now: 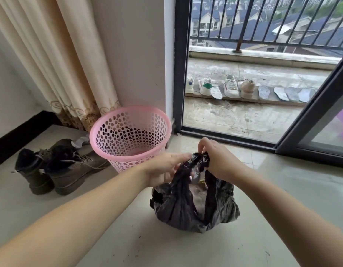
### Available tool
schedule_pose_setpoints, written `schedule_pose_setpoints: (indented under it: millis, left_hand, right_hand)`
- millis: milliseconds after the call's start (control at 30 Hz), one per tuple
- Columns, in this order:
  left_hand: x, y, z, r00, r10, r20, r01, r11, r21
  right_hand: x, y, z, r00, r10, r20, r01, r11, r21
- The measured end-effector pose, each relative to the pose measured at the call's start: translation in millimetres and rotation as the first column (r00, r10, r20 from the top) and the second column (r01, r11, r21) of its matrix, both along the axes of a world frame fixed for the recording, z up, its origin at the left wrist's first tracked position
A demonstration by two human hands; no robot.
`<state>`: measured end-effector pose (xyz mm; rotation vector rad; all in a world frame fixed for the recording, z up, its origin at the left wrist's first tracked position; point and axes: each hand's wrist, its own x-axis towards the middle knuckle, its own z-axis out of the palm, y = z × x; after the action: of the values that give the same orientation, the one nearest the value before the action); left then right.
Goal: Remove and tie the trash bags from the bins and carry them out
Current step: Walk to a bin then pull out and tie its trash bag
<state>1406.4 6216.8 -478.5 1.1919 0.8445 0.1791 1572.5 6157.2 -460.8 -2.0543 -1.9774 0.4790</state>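
A black trash bag (193, 205) sits on the tiled floor in front of me, its top gathered into two strands that meet above it. My left hand (165, 168) grips the left strand. My right hand (215, 160) pinches the bunched top of the right strand between thumb and fingers. Through the gap between the strands some pale rubbish shows inside. Behind my left hand stands a pink perforated bin (130, 135), upright and without a liner.
A pair of dark boots (57, 166) lies left of the bin, under a beige curtain (57, 60). An open sliding door (317, 120) leads to a wet balcony with a row of sneakers and insoles (232, 87) and a railing.
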Motion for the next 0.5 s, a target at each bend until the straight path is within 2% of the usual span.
schedule_pose_setpoints:
  millis: [67,133,200,267,333,367,433,500]
  left_hand:
    - [-1,-1,-5,0.997,0.081,0.019,-0.08,0.994,-0.069]
    - [-4,1,-14,0.995,0.08,0.052,-0.08,0.997,-0.005]
    - [-4,1,-18,0.992,0.083,0.093,-0.094,0.988,0.122]
    - [-2,0,-16,0.991,0.116,0.072,-0.133,0.934,0.332]
    - [0,-1,-19,0.992,0.125,-0.03,-0.085,0.811,0.579]
    - [0,0,-22,0.99,0.12,-0.072,-0.045,0.762,0.646]
    - [-1,2,-25,0.988,0.105,-0.114,0.005,0.711,0.703]
    - [-7,8,-27,0.983,0.085,-0.162,0.071,0.639,0.766]
  right_hand:
    - [-3,-1,-10,0.995,-0.018,-0.094,0.032,0.989,0.143]
    - [-10,0,-13,0.981,0.025,-0.193,0.025,0.967,0.254]
    - [-17,3,-16,0.974,0.064,-0.218,0.006,0.952,0.305]
    - [-18,4,-19,0.976,0.073,-0.204,-0.004,0.947,0.32]
    - [-16,3,-24,0.981,0.077,-0.18,-0.019,0.953,0.303]
    - [-15,2,-26,0.984,0.085,-0.155,-0.039,0.959,0.28]
    - [-12,1,-33,0.996,0.083,-0.027,-0.075,0.972,0.224]
    - [-2,1,-42,0.991,0.02,0.132,-0.042,0.985,0.17]
